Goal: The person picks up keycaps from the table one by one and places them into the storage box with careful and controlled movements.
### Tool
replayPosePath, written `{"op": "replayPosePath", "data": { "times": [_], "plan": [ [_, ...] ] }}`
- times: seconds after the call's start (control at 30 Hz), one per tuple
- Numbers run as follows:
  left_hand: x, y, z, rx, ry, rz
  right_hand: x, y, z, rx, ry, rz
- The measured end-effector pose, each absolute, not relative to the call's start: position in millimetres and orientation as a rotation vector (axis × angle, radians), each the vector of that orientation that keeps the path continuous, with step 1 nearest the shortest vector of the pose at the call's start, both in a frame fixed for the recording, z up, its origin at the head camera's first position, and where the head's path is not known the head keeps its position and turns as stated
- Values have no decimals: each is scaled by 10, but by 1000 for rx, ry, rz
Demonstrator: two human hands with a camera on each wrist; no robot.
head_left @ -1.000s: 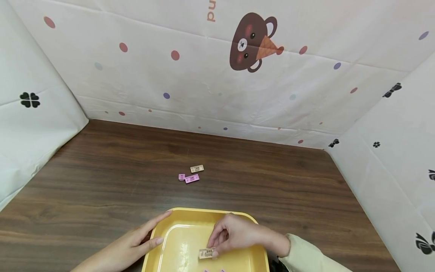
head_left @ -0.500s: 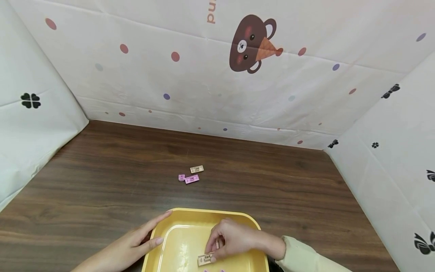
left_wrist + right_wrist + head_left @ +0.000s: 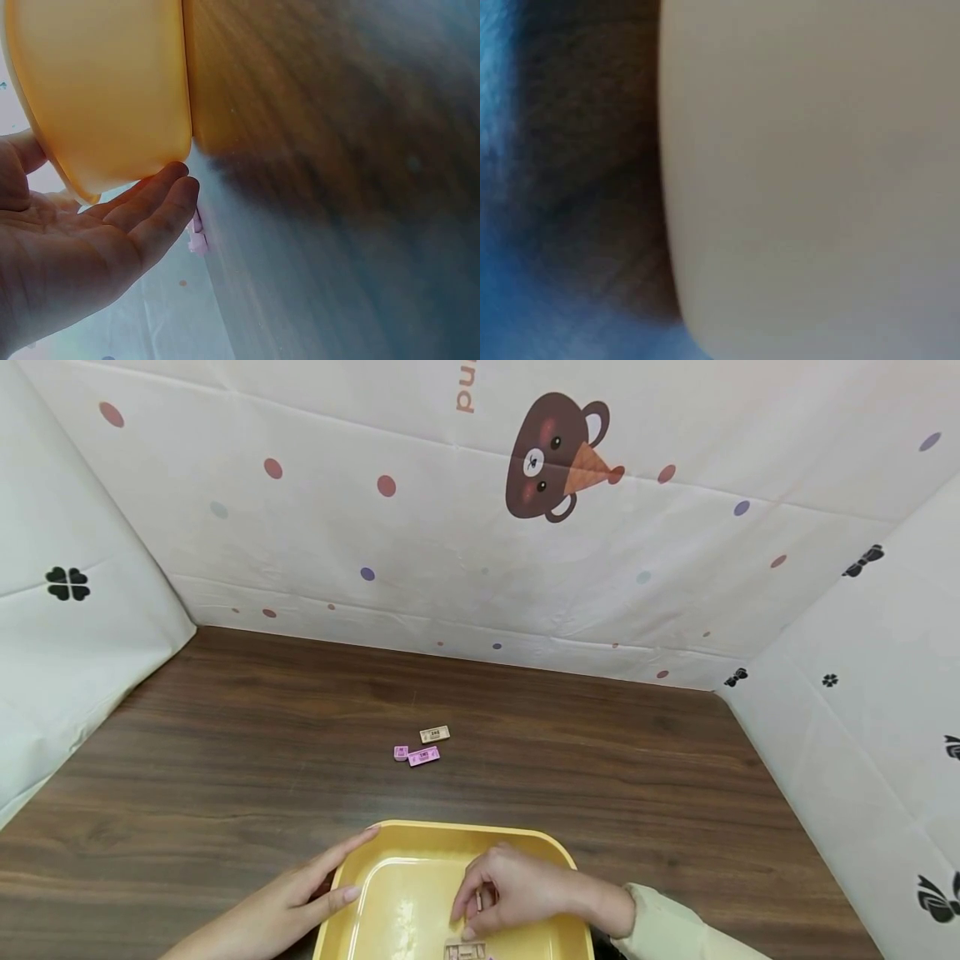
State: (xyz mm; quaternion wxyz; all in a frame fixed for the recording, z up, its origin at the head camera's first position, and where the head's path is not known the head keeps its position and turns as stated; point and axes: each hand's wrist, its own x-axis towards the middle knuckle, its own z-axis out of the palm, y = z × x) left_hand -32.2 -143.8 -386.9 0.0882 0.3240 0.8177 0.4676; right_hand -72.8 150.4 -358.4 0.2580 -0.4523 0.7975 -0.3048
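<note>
My left hand (image 3: 281, 902) grips the left wall of a yellow tray (image 3: 480, 827), its thumb over the rim. In the left wrist view, the fingers of this hand (image 3: 97, 232) lie against the outside of the tray (image 3: 105, 82). Inside the tray is my right hand (image 3: 517, 889), fingers curled round a small beige piece (image 3: 479, 902), mostly hidden. A beige printed tile (image 3: 465, 951) is just below its fingertips, cut off by the frame edge; whether they touch it I cannot tell. Part of a pink piece shows beside that tile.
On the brown table (image 3: 225, 760) beyond the tray lie a beige tile (image 3: 435, 734), a pink tile (image 3: 423, 757) and a small pink block (image 3: 401, 752). White patterned sheets (image 3: 450, 543) stand at the back and both sides. The right wrist view shows only a blurred pale surface.
The beige tile at my right fingertips has moved toward the bottom edge of the head view and turned more level. My right hand has shifted slightly left and down; the left hand has stayed put.
</note>
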Motion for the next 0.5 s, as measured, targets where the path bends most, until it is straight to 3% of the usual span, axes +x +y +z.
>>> {"op": "replayPosePath", "data": {
  "times": [0.5],
  "plan": [
    [-323,-1437,-3904,1008,2504,1373,-774,1603,-3368,-1505,2237,-658]
  ]
}}
